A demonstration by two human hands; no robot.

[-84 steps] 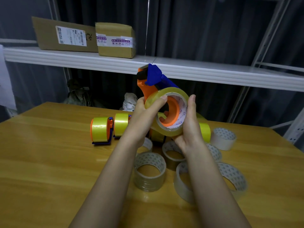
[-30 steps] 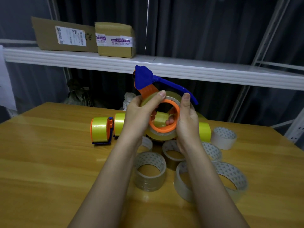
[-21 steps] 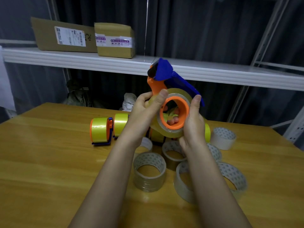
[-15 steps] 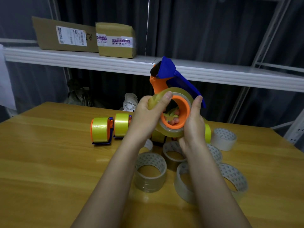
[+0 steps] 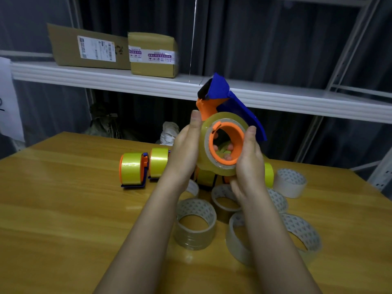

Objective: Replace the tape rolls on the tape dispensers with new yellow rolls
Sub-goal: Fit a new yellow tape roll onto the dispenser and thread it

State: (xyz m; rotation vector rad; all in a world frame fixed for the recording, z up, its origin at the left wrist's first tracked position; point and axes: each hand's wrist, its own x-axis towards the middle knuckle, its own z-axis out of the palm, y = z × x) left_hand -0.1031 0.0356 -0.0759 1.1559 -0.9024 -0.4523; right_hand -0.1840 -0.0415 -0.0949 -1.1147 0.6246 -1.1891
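I hold an orange and blue tape dispenser (image 5: pixel 224 98) up in front of me, above the wooden table (image 5: pixel 63 209). A yellowish clear tape roll (image 5: pixel 206 149) sits on its orange hub. My left hand (image 5: pixel 186 145) grips the roll's left side, thumb up along its edge. My right hand (image 5: pixel 248 160) grips the right side, thumb on the hub's rim and fingertips showing through the hub hole. Two dispensers loaded with bright yellow rolls (image 5: pixel 132 169) (image 5: pixel 159 160) stand on the table to the left. Another yellow roll (image 5: pixel 269 174) peeks out behind my right hand.
Several used clear and tan tape rolls (image 5: pixel 196 223) (image 5: pixel 290 182) (image 5: pixel 301 232) lie on the table under and right of my arms. A white shelf (image 5: pixel 106 78) behind the table carries two cardboard boxes (image 5: pixel 152 54). Dark curtains hang behind.
The dispenser has been turned and tilted in my hands, and the orange hub now faces me. Both hands kept their grip on the roll.
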